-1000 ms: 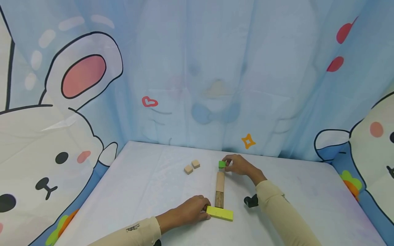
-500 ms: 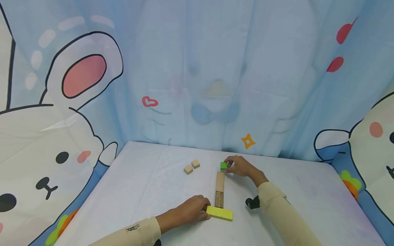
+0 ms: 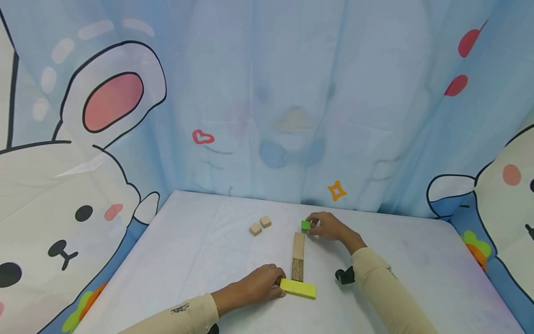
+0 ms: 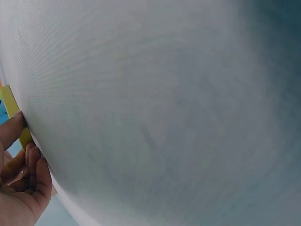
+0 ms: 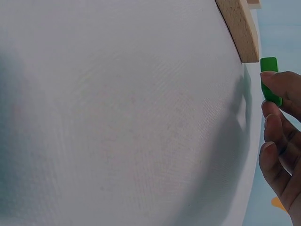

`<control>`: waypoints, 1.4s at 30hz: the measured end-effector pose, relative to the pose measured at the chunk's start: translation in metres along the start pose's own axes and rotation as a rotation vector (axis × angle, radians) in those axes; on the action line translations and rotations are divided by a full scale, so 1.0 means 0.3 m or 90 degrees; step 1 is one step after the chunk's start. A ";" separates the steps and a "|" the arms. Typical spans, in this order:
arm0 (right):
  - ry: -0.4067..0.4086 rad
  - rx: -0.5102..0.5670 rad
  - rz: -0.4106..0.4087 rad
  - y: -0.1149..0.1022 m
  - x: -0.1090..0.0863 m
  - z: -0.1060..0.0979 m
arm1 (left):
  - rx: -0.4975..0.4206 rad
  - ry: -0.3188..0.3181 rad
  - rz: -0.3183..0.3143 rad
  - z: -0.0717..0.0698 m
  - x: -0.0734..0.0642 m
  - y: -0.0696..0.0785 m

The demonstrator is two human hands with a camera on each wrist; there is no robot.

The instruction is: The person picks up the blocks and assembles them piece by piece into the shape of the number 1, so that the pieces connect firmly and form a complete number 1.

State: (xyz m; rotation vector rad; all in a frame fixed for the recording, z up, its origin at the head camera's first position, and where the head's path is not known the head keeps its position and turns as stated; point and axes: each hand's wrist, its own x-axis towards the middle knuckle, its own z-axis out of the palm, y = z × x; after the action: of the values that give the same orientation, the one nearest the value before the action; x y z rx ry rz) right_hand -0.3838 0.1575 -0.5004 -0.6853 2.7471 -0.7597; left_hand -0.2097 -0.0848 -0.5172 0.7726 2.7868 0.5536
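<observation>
My right hand (image 3: 330,226) pinches a small green block (image 3: 306,225) between thumb and fingers, just past the far end of a light wooden block (image 3: 298,246). In the right wrist view the green block (image 5: 269,81) hangs close by that wooden block's end (image 5: 240,28). A darker wood-grain block (image 3: 297,270) continues the line toward me and meets a yellow block (image 3: 298,288) lying crosswise. My left hand (image 3: 260,284) pinches the yellow block's left end; the left wrist view shows thumb and fingertips on the yellow block (image 4: 25,137).
Two small pale wooden cubes (image 3: 260,225) sit left of the line of blocks. The white-covered table (image 3: 208,250) ends at a blue curtain (image 3: 275,93) printed with rabbits. A black wrist-worn piece (image 3: 345,276) shows beside the right sleeve.
My right hand has shifted slightly to the right with the green block, a little nearer the wooden block's end. My left hand and the yellow block have stayed in place.
</observation>
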 end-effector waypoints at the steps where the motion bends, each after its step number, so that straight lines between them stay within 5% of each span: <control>1: 0.000 -0.003 -0.001 -0.001 -0.001 -0.001 | -0.001 0.000 0.001 0.000 0.000 0.000; 42: -0.001 0.001 0.000 0.001 -0.017 0.016 | 0.003 -0.002 -0.001 -0.002 0.001 0.001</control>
State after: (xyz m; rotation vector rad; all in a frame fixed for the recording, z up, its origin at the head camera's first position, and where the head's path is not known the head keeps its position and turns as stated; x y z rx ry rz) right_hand -0.3781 0.1582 -0.5044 -0.6855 2.7441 -0.7608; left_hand -0.2099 -0.0846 -0.5165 0.7721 2.7859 0.5462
